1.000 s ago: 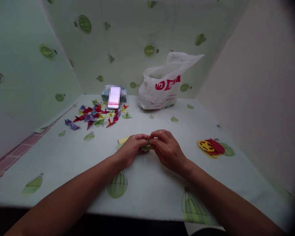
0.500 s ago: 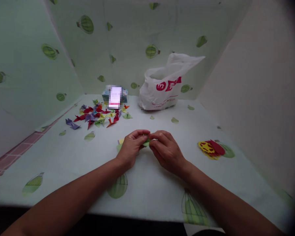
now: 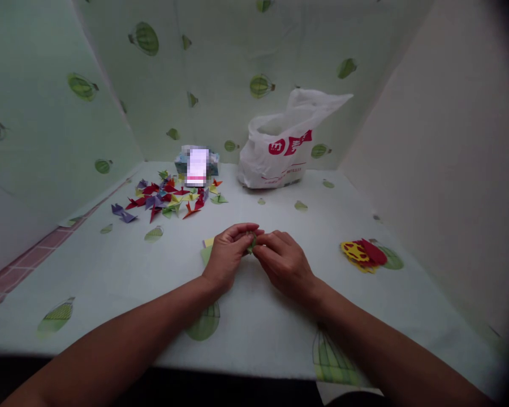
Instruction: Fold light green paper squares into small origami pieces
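Left hand (image 3: pixel 225 255) and right hand (image 3: pixel 285 263) pinch small, folded green paper (image 3: pixel 251 245) between them, over counter (image 3: pixel 258 330). Straight-edged flat sheets (image 3: pixel 206 255) just beside left hand. Farther: pile of pointy folded papers (image 3: pixel 166 198), crinkly plastic bag (image 3: pixel 271 161). Wide room between right hand and red-yellow cutouts (image 3: pixel 362 254).

2 hands (image 3: pixel 225 257), 1 folded paper (image 3: pixel 251 245), 1 bag (image 3: pixel 275 164), 1 phone (image 3: pixel 197 165), 1 box (image 3: pixel 214 164); paper birds (image 3: pixel 155 202) dozen-plus, overlapping; sheets (image 3: pixel 206 255), cutouts (image 3: pixel 375 253) stacked, counts unclear.

Dim, soft light, dark right edge, bright pixelated screen (image 3: pixel 198 164)
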Demonstrator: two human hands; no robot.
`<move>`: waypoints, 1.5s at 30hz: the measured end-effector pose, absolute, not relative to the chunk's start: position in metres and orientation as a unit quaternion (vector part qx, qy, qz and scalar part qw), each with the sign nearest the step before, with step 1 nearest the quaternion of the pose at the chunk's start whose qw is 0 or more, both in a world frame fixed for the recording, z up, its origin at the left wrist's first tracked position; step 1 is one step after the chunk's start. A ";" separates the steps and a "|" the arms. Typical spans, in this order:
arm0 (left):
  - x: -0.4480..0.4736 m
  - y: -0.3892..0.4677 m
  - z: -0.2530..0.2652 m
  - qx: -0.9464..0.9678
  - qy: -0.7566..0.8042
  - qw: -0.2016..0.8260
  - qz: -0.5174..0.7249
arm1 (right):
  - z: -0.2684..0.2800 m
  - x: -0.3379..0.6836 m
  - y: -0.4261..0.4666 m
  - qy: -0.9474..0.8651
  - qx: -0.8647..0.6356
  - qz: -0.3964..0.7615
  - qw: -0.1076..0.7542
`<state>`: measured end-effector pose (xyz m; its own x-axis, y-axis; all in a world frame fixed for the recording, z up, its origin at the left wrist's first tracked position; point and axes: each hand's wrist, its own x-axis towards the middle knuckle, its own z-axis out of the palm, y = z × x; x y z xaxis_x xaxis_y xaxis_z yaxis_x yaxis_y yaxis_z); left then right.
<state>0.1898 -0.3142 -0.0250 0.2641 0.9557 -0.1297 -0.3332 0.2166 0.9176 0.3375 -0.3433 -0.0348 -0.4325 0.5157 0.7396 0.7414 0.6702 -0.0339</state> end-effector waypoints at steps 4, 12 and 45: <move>0.190 -0.315 -0.023 0.404 0.390 0.678 0.474 | -0.039 0.338 -0.344 -0.846 -0.356 -0.078 0.390; 0.191 -0.316 -0.025 0.395 0.384 0.684 0.478 | -0.041 0.337 -0.344 -0.836 -0.361 0.015 0.413; 0.192 -0.313 -0.031 0.383 0.300 0.754 0.441 | -0.025 0.341 -0.349 -0.777 -0.367 0.052 0.509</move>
